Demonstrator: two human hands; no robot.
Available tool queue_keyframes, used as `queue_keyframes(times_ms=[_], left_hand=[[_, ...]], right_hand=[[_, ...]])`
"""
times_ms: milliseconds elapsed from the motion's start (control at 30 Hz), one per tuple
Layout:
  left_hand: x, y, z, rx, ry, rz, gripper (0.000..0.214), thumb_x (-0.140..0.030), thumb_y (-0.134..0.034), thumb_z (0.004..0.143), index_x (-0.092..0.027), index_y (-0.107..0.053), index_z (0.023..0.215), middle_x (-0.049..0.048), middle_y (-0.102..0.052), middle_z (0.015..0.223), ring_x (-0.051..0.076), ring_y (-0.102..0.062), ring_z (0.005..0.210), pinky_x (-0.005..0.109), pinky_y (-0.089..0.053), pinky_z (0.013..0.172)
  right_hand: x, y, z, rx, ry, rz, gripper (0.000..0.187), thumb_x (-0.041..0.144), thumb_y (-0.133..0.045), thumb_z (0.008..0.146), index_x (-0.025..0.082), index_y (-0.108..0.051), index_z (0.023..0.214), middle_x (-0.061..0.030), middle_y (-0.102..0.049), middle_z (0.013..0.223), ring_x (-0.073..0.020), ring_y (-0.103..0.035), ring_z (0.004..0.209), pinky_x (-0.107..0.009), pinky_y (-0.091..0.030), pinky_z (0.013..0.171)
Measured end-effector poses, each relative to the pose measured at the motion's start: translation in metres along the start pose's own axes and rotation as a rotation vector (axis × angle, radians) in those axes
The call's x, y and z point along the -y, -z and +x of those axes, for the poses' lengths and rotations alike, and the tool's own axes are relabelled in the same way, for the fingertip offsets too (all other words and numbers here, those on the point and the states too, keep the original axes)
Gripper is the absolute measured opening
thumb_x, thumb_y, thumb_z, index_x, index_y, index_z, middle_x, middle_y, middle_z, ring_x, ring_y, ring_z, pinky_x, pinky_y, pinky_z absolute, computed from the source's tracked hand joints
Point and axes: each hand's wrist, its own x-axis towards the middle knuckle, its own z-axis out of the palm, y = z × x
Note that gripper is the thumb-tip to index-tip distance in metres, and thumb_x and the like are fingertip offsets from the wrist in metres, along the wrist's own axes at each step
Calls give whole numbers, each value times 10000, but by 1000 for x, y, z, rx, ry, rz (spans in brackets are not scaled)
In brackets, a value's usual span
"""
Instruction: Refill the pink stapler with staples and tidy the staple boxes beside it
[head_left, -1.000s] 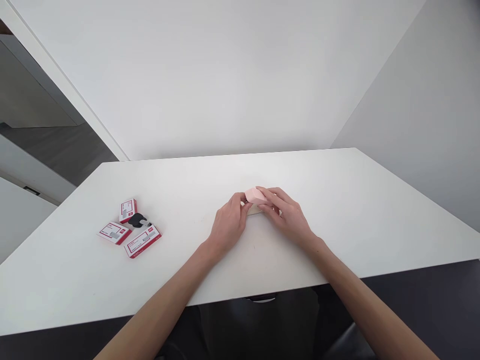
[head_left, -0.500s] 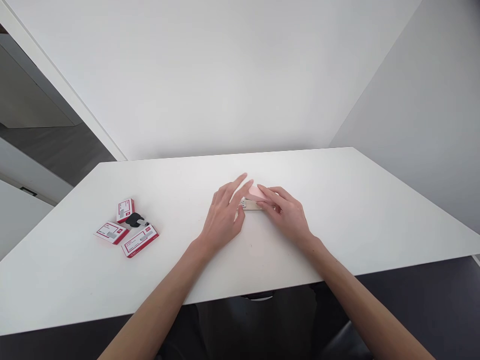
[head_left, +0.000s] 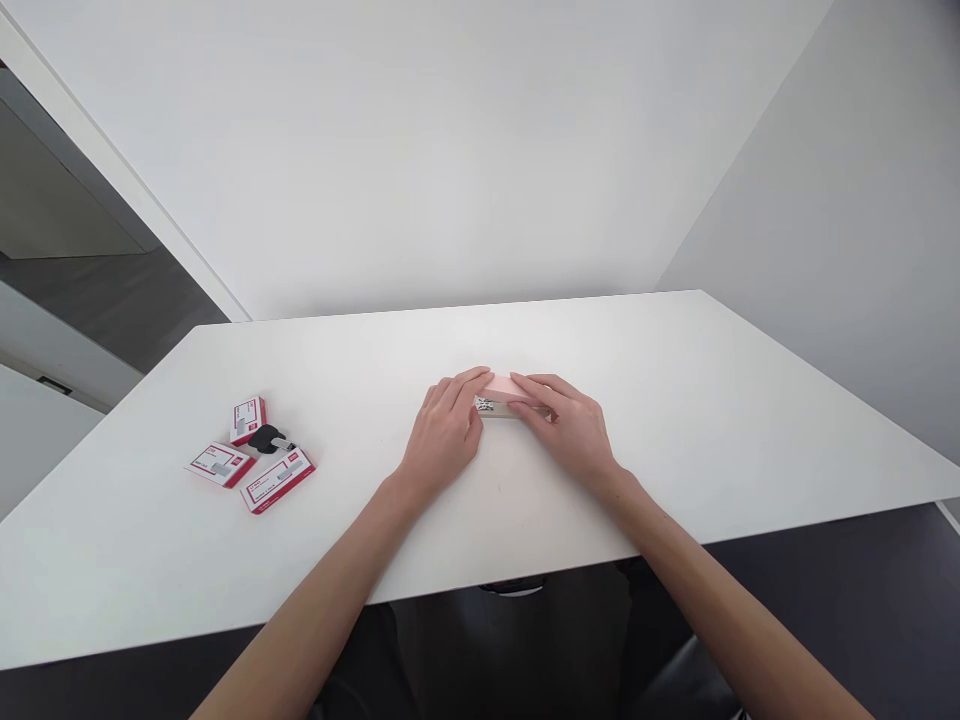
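A small pink stapler [head_left: 504, 394] lies on the white table [head_left: 675, 400] near its middle, with metal showing at its left end. My left hand [head_left: 442, 435] rests flat beside it, fingers stretched out and fingertips on the stapler's left top. My right hand [head_left: 568, 425] holds the stapler's right side, with fingers curled over the pink top. Part of the stapler is hidden under my fingers.
Three red and white staple boxes [head_left: 251, 455] lie at the left of the table around a small black staple remover [head_left: 267, 438]. White walls stand behind and to the right. A dark chair shows below the table's near edge.
My left hand lifted and spread its fingers above the stapler, then came back down flat onto its left end. The right hand stayed on the stapler.
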Motion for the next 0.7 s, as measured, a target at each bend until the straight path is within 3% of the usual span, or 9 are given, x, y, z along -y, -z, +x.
queue_keyframes(times_ms=[200,400,700], left_hand=[[2,-1,-1,-14,18,-24,501,-50,-415,972,-248,-534,1417,72,-648,1442,240,-621,1281,461,-492,1079],[0,0,-2,-27,13,-49,512,-51,-419,971,-245,-483,1441,87,-617,1462,231,-596,1303,439,-483,1084],[-1,0,-2,-59,159,-62,464,-86,-439,969,-233,-432,1409,112,-592,1373,219,-643,1132,419,-533,974]], right_hand=[[0,-1,0,-12,-10,10,331,422,-604,1025,336,-736,1316,-26,-747,1316,-227,-742,939,-389,-605,767],[0,0,0,1,-73,42,365,462,-633,1001,288,-715,1311,-53,-745,1290,-185,-681,717,-395,-580,750],[5,2,2,-9,-226,-1,337,528,-673,937,261,-713,1138,-61,-757,1143,-192,-656,703,-370,-517,705]])
